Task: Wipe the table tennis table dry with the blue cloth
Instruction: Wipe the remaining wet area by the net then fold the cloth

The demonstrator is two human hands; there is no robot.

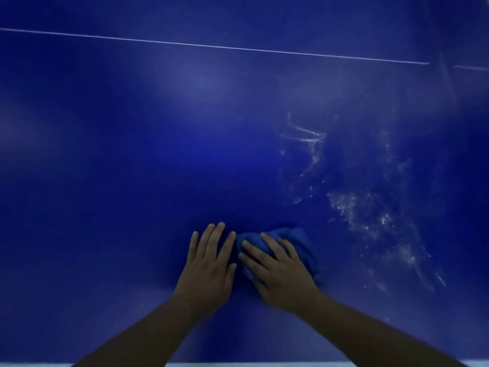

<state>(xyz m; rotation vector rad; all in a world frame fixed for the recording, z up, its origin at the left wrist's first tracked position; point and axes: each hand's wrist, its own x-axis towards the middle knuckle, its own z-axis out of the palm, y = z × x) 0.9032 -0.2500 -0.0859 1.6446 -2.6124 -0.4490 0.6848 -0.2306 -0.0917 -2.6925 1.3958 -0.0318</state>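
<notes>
Right hand: flattened on the blue cloth, pressed near the bench front edge.
Left hand: flat, empty, apparently bracing.

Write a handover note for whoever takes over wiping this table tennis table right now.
Left hand: flat on the table tennis table, fingers straight, holding nothing.
Right hand: pressing flat on the bunched blue cloth, close beside the left hand.
Done: the surface left of the hands shows no streaks.
Left: water streaks and droplets right of and beyond the cloth.
</notes>
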